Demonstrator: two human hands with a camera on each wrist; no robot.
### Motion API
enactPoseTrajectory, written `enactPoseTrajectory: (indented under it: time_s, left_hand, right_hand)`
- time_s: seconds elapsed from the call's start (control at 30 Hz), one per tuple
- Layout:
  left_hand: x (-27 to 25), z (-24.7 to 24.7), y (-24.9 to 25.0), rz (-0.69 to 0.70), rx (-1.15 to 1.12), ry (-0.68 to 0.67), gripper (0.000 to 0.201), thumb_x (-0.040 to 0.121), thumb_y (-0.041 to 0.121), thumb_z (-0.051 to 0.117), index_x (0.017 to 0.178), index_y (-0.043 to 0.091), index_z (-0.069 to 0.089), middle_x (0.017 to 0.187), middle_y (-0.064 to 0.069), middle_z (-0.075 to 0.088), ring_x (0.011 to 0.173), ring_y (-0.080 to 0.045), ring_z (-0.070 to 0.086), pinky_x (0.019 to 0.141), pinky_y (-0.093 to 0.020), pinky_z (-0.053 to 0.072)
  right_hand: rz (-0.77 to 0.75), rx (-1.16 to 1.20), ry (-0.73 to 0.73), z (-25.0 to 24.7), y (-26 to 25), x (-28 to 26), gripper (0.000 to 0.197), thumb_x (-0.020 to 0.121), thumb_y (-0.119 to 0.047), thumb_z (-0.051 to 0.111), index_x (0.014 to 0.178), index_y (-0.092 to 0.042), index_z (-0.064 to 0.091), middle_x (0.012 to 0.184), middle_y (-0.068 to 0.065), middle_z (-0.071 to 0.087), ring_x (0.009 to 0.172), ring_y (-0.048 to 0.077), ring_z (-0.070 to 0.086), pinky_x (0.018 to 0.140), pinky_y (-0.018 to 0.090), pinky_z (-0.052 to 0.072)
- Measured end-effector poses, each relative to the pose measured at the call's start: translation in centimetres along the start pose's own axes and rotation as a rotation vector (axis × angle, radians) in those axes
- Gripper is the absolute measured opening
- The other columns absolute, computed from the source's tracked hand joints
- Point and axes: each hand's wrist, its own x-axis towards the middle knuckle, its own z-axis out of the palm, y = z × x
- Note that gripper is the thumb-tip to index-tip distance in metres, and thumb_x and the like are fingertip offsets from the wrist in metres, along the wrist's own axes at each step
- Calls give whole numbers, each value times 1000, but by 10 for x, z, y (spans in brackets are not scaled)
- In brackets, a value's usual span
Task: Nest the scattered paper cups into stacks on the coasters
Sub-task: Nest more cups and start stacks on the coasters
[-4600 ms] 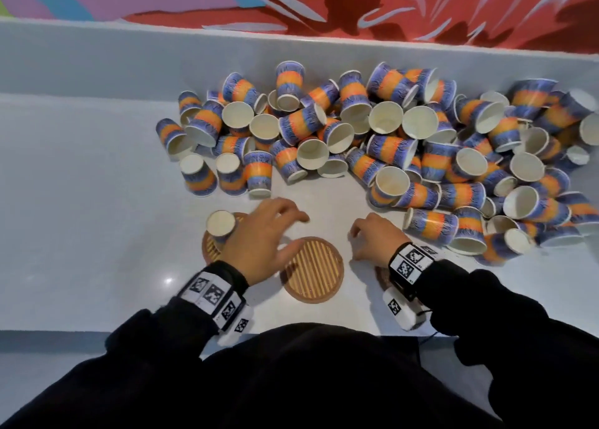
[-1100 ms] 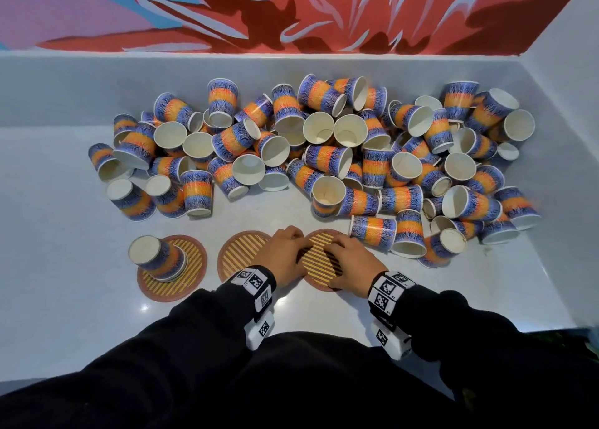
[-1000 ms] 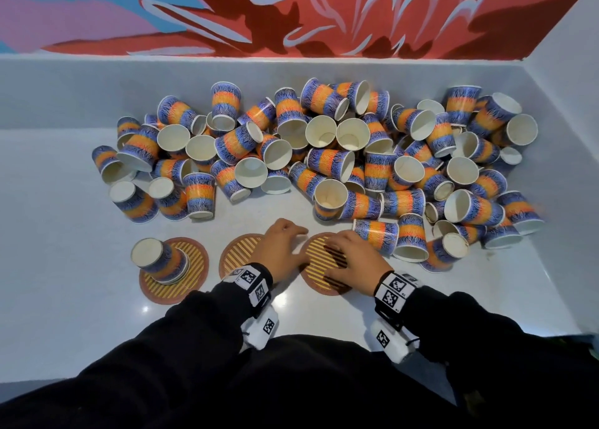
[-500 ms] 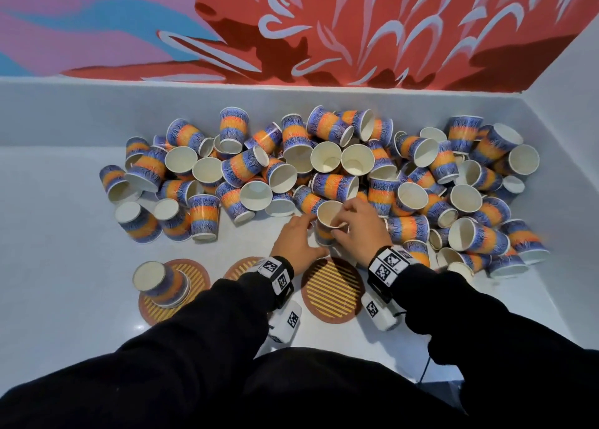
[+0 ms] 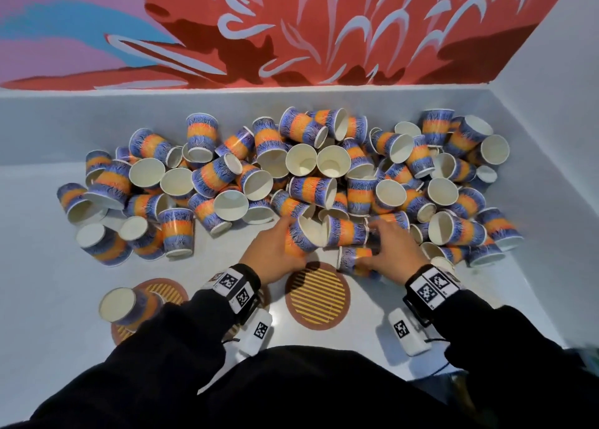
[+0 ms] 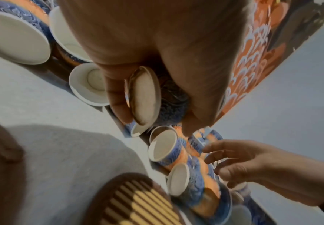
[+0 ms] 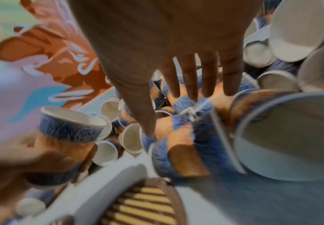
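Many blue-and-orange paper cups (image 5: 311, 189) lie in a heap at the back of the white counter. My left hand (image 5: 291, 244) grips one cup (image 5: 299, 237) at the heap's front edge, thumb and fingers round its side; the left wrist view shows its white base (image 6: 145, 95). My right hand (image 5: 369, 244) is spread flat over neighbouring cups lying on their sides (image 5: 351, 257), with straight fingers (image 7: 190, 85) and the thumb tip touching one. A striped round coaster (image 5: 317, 295) lies bare just below both hands. The left coaster (image 5: 165, 291) carries a single cup (image 5: 126, 305).
A third coaster (image 5: 266, 294) is mostly hidden under my left wrist. The counter is boxed in by a grey back wall (image 5: 97, 117) and a right side wall (image 5: 534, 137). Bare counter (image 5: 42, 266) stretches to the left of the coasters.
Both hands left the coasters and reached up into the heap's front. The left hand took hold of a cup; the right hand shifted right over the cups beside it.
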Motion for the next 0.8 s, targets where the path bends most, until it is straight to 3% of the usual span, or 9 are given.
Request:
enactPoseTrajectory:
  time_s: [0.1, 0.2, 0.27, 0.33, 0.4, 0.5, 0.7, 0.8]
  left_hand:
    - [-4, 6, 3, 3, 91, -131, 85, 69, 38, 85, 144, 34, 46, 117, 3, 70, 104, -18, 67, 95, -42, 56]
    - [-7, 9, 7, 22, 71, -164, 83, 68, 44, 90, 141, 32, 51, 119, 7, 70, 106, -14, 66, 94, -33, 53]
    - [-10, 7, 9, 33, 83, -152, 77, 70, 42, 91, 136, 32, 54, 113, 10, 69, 103, -12, 66, 87, -28, 50]
    - [-14, -1, 7, 39, 127, -128, 69, 71, 40, 88, 132, 32, 55, 107, 9, 68, 99, -14, 67, 81, -27, 49]
    - [-18, -10, 4, 33, 182, -120, 66, 70, 41, 86, 127, 33, 55, 105, 7, 70, 97, -16, 68, 80, -31, 54]
    - [-24, -24, -2, 5, 239, -148, 63, 67, 41, 87, 120, 33, 53, 106, 6, 69, 95, -15, 66, 83, -37, 57]
    - [-37, -33, 0, 72, 183, -142, 65, 64, 34, 92, 117, 33, 55, 101, 11, 68, 89, -7, 66, 78, -31, 56]
    - [-42, -32, 2, 91, 105, -159, 66, 63, 33, 95, 118, 33, 58, 102, 13, 70, 88, 1, 67, 80, -28, 57]
  right_hand:
    - [-39, -183, -97, 14, 9, -9, 77, 67, -47, 89, 132, -22, 56, 126, 5, 61, 119, 29, 59, 99, 43, 50]
    - [-58, -369, -98, 25, 9, -14, 73, 72, -49, 83, 134, -28, 53, 131, 1, 61, 124, 28, 56, 105, 45, 43]
    - [-81, -404, -59, 26, 7, -17, 66, 78, -49, 77, 136, -33, 50, 134, -3, 60, 127, 26, 54, 108, 49, 35]
    - [-101, -318, -43, 17, 0, -22, 67, 77, -52, 75, 135, -36, 48, 131, -5, 60, 125, 24, 55, 106, 49, 36]
    - [-138, -122, -35, 0, -10, -27, 73, 72, -47, 80, 135, -33, 48, 129, -4, 60, 121, 24, 57, 101, 48, 44]
    - [-270, 74, -25, -28, -27, -29, 76, 69, -17, 85, 136, -27, 49, 130, -1, 53, 120, 20, 55, 97, 36, 47]
    - [-526, 178, -95, -38, -69, -34, 77, 75, -8, 78, 143, -36, 54, 135, -6, 42, 123, 11, 47, 104, 25, 42]
    - [-550, 259, -122, -31, -81, -36, 87, 79, -8, 73, 154, -39, 41, 138, -6, 39, 130, 14, 45, 111, 31, 41]
